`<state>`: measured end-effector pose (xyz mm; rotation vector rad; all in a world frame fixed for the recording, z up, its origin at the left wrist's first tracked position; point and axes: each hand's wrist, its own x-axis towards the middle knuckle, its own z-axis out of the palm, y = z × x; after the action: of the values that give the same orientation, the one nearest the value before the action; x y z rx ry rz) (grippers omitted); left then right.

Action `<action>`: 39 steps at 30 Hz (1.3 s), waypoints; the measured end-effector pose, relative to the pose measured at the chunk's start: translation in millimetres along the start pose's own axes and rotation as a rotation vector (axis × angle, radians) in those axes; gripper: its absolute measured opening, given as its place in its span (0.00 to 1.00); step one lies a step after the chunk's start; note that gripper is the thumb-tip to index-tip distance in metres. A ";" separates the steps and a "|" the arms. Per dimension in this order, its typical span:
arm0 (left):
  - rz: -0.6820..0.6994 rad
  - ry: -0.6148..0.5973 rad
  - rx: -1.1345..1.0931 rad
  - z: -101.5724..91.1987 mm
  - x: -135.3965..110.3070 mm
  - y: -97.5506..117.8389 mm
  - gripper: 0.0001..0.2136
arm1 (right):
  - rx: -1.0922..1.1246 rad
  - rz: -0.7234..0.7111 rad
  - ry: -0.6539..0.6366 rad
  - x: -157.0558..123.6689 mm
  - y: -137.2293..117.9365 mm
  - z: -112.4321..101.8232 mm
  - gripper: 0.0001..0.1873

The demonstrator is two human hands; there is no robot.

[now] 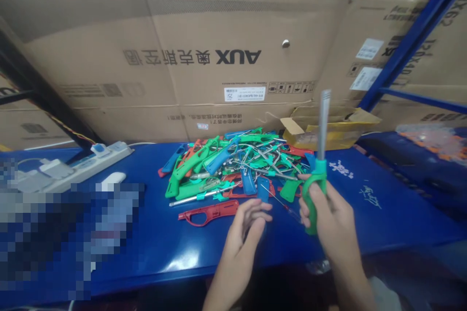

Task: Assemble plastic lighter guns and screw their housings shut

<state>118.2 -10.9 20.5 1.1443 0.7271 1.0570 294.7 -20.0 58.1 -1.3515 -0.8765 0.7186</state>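
Note:
Upright in my right hand (330, 214) is a green long-nozzle lighter (321, 170). Its metal tube points up and my fingers wrap round the green handle. My left hand (250, 228) is loosely curled, thumb apart from the fingers, and I see nothing in it. Just beyond that hand lies a red lighter handle half (208, 214). A thin metal rod with a clear handle (279, 198), perhaps a screwdriver, rests between my hands, partly hidden by the right one. Behind them spreads a pile of green, blue and red lighter parts (233, 160) with metal tubes.
A yellow-taped cardboard box (335, 131) stands at the back right, near small pale pieces (341, 169). A power strip (91, 165) with plugs and a white object (112, 181) are at left. Large cardboard (182, 24) walls the back; a blue frame post (412, 34) rises right.

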 end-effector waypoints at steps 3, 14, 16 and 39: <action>-0.006 -0.014 0.010 0.8 -0.1 2.9 0.16 | -0.348 -0.054 0.056 7.3 7.7 -15.1 0.24; -0.022 0.001 0.012 2.4 2.6 7.8 0.15 | -0.463 -0.083 -0.010 17.4 8.2 -7.2 0.31; -0.025 0.003 0.018 1.8 2.6 7.7 0.15 | -0.499 -0.086 -0.040 19.0 10.5 -7.9 0.28; -0.068 0.253 -0.277 -8.6 5.7 -5.5 0.18 | 0.073 0.448 -0.766 -46.1 28.9 30.3 0.31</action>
<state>114.2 -2.8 13.1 0.7521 0.7829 1.2154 246.8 -40.9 24.2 -1.2183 -1.1278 1.6675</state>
